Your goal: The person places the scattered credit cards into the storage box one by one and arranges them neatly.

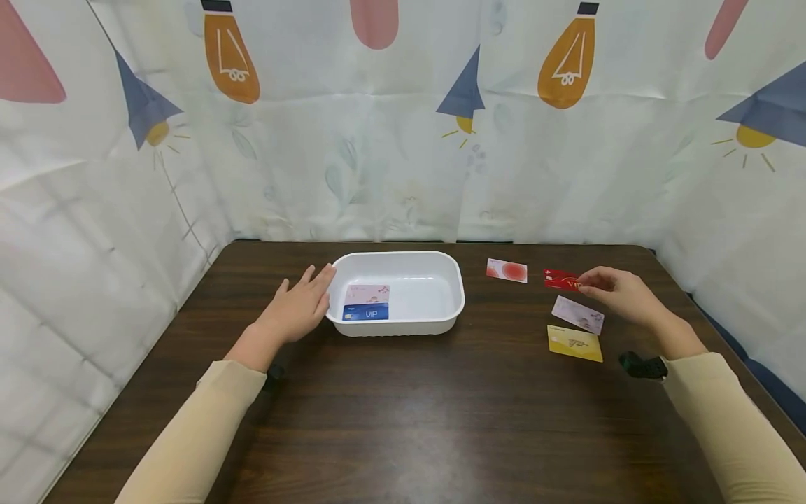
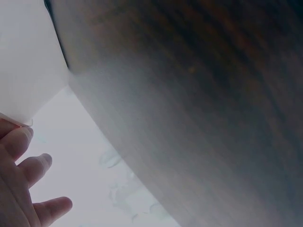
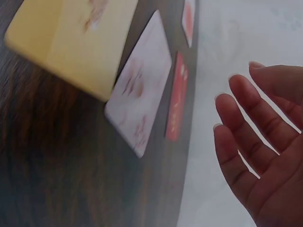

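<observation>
My left hand point(image 1: 296, 309) rests with spread, fairly straight fingers at the left rim of a white plastic tray point(image 1: 395, 327). Inside the tray, at its left, lie a pink floral card point(image 1: 367, 293) and a blue VIP card point(image 1: 365, 312). Over the right end of a red VIP card point(image 1: 557, 279) is my right hand point(image 1: 622, 295), its thumb and fingertips close together. The right wrist view shows these fingers gently bent with nothing between them, and the red card point(image 3: 177, 97) flat on the table. In the left wrist view the left fingertips point(image 2: 23, 135) meet the tray's edge.
A lilac card point(image 1: 578, 314) and a yellow card point(image 1: 574, 343) lie nearer than the red one. Left of it is a white card with a red disc point(image 1: 506, 270). The dark wooden table point(image 1: 403, 420) ends at a patterned curtain point(image 1: 403, 175) behind.
</observation>
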A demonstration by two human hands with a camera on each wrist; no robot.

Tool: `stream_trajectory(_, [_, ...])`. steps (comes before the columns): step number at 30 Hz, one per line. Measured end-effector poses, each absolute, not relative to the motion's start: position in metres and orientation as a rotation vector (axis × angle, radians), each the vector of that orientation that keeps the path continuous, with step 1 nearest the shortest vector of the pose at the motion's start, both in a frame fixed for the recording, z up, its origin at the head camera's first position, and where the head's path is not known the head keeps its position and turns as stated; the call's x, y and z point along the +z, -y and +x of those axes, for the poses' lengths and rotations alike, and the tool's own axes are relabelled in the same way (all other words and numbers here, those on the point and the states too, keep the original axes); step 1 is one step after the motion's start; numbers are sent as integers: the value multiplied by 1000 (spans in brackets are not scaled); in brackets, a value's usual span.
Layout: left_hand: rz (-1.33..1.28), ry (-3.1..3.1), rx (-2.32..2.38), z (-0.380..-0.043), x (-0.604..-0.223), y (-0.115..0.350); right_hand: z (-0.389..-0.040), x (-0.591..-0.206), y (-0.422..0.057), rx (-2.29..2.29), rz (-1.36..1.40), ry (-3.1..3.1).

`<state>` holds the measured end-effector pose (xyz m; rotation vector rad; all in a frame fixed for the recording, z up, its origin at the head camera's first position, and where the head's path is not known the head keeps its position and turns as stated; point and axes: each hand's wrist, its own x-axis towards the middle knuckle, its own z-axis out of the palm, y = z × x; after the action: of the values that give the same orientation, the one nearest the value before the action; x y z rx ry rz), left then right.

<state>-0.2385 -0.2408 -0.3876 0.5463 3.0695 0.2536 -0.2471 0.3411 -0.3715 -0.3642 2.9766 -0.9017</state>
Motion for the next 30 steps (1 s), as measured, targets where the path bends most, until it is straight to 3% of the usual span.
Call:
stream_trajectory(20, [553,-3064,246,-238,-386,240,-256,-392,-391,-809,-122,-2706])
stream_trajectory(30, [549,-3063,253,-239,-386,240,-255,-399,-394,-833,-126,-2697])
